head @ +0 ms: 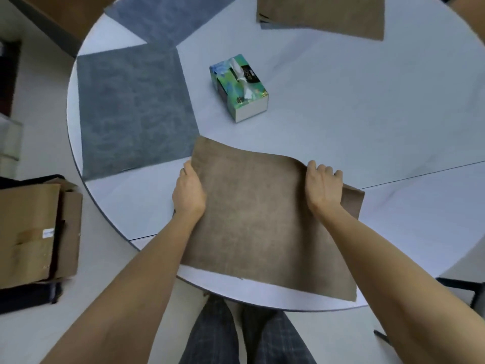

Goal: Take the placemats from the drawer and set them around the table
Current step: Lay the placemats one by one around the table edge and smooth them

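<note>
- A tissue box (pixel 239 88), green and blue with a tissue sticking up from its slot, sits near the middle of the round white desk (pixel 367 114), apart from every mat.
- On the floor to the left lies a stack of flattened cardboard (pixel 34 232); a dark chair part (pixel 456 287) shows at the right edge, low by the desk rim.
- Brown placemat (pixel 265 219) lies at the near edge of the desk, its far edge lifted and curved; a second brown sheet peeks out beneath its right side.
- Left hand (pixel 189 191) grips the mat's left edge, fingers curled under it; right hand (pixel 324 186) grips the upper right edge, fingers folded over the top.
- Grey placemats, two: one (pixel 136 111) flat at the left rim, another (pixel 162 19) farther round, the two touching at a corner.
- Brown pile (pixel 322 14) at the far side holds several mats, exact count hard to tell, with a grey edge showing under it.
- Person's legs in dark checked trousers (pixel 215 334) stand just below the desk rim.
</note>
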A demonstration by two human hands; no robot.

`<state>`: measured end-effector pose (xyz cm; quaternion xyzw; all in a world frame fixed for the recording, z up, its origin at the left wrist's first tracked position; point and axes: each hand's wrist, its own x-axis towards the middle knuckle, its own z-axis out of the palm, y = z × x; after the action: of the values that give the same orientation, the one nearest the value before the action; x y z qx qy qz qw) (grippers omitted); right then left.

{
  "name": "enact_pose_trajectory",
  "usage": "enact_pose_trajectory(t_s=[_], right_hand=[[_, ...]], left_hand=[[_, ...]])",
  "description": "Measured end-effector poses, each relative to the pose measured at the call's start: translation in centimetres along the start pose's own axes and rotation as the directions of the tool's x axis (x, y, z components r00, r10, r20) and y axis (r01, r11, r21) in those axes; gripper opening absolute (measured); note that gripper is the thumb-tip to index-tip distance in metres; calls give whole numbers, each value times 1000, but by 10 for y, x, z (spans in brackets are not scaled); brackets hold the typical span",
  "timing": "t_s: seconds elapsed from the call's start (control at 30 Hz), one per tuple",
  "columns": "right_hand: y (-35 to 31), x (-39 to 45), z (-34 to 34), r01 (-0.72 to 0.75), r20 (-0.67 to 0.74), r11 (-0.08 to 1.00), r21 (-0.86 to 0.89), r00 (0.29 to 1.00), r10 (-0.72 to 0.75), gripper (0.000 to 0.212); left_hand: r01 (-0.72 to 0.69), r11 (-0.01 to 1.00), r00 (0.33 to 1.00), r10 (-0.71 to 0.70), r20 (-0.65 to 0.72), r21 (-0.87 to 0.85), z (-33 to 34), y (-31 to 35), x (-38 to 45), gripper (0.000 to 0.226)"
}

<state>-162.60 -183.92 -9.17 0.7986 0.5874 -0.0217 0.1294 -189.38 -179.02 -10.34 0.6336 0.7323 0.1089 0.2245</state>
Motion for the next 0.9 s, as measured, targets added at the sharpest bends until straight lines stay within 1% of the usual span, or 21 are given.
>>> enact_pose_trajectory(t_s=[0.07,0.1,0.13,0.2,0.27,0.3,0.4,0.53,0.6,0.73,0.9], right_hand=[[1,4,7,25,-60,1000,3,998,-24,45],[1,3,9,50,-86,998,23,995,-48,54],[1,0,10,83,-84,995,61,993,-78,60],[-4,-10,14,150,-18,978,148,989,-149,64],[-9,-26,19,152,82,960,233,981,-176,67],[-12,-35,22,133,122,951,278,977,-172,68],[-16,-68,30,49,169,924,379,978,-121,71],[-19,-125,42,-77,196,901,427,981,-9,76],[-24,-150,51,-110,214,900,422,977,19,77],[-39,-179,65,-170,179,902,397,978,106,75],[-62,-197,79,-259,121,881,396,966,230,71]], left_hand=[[18,995,1000,-17,-13,98,3,2,-2,62],[11,987,1000,-11,-1,159,4,4,-6,70],[-16,978,999,8,38,210,4,7,-10,78],[-127,947,986,87,145,295,8,12,-22,87],[-250,904,956,174,234,347,15,19,-37,90],[-288,891,943,201,265,350,20,21,-45,91],[-330,874,923,220,315,358,28,23,-72,91],[-332,862,918,202,340,384,35,9,-106,92],[-319,866,920,186,345,386,37,-1,-114,93],[-318,862,920,180,347,395,40,-21,-123,96],[-341,858,924,229,308,385,46,-39,-133,95]])
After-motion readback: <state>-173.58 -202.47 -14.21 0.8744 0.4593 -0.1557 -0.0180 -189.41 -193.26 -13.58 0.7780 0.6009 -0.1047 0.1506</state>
